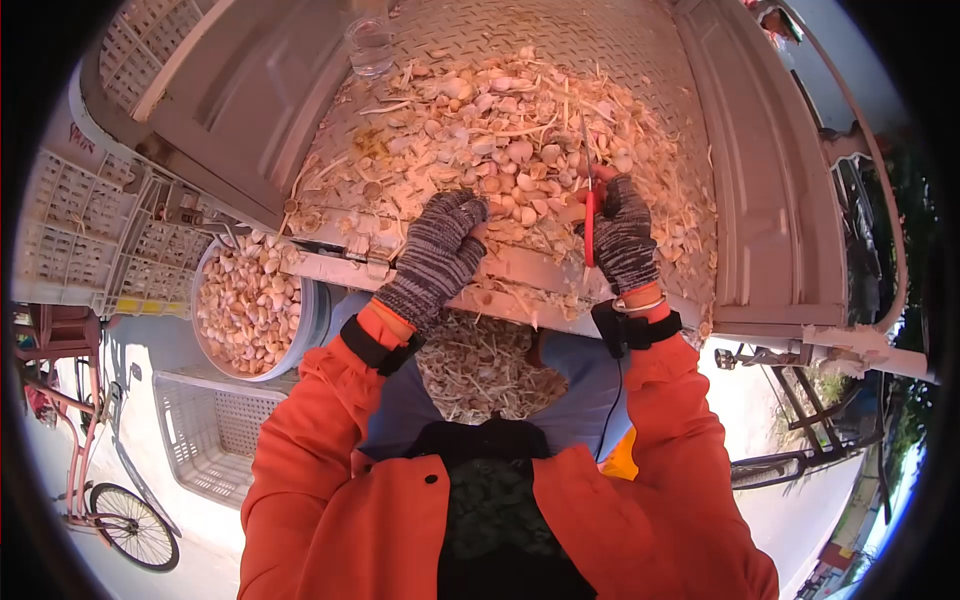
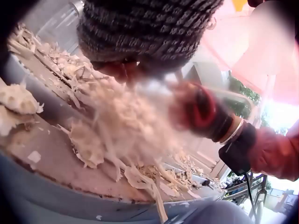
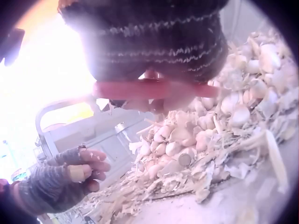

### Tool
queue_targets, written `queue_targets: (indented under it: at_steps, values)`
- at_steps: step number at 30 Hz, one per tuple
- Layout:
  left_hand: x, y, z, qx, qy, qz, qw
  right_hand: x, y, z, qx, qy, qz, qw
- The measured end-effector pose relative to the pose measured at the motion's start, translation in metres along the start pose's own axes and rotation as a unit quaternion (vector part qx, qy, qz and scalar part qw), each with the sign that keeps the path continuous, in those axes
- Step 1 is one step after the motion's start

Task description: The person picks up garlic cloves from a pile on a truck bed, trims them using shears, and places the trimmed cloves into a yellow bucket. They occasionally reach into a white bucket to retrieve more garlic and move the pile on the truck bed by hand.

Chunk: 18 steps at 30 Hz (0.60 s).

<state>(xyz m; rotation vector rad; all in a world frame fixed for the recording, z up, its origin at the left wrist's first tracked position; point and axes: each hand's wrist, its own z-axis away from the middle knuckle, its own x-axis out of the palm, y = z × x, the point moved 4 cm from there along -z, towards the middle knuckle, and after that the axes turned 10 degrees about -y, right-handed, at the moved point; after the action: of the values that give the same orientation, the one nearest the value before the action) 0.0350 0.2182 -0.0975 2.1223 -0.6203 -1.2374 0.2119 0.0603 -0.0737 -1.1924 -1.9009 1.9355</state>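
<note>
My right hand [image 1: 628, 225], in a grey striped fingerless knit glove, grips red-handled scissors [image 1: 589, 235]. Their thin blades point away over the garlic. My left hand [image 1: 437, 245], gloved the same way, is over the near edge of the pile. In the right wrist view the left hand's fingers [image 3: 96, 163] are loosely bent, with nothing visible between them and a tan patch at the thumb. Garlic cloves and bulbs [image 1: 520, 150] lie heaped with dry stalks and papery skins. Blurred garlic scraps [image 2: 126, 116] fill the space below the left hand in its wrist view.
The heap lies on a textured metal truck bed [image 1: 630, 35] with side panels [image 1: 750, 170]. At left are a white bucket [image 1: 318, 300] of garlic, a grey plastic crate [image 1: 205, 470] and stacked white crates [image 1: 75, 220]. A clear cup [image 1: 370, 48] stands at the back. Husks [image 1: 490, 365] lie between the knees.
</note>
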Motion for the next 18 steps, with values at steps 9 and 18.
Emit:
queue_targets:
  at_steps: [9,18]
  values:
    - [0.053,-0.007,-0.062,0.011,-0.247,-0.118,0.962,0.0,0.008,0.142,0.129,-0.137,-0.177,0.966]
    - [0.035,0.061,-0.015,-0.134,-0.219,0.132,0.957,-0.014,-0.032,0.135,-0.109,-0.017,0.209,0.972]
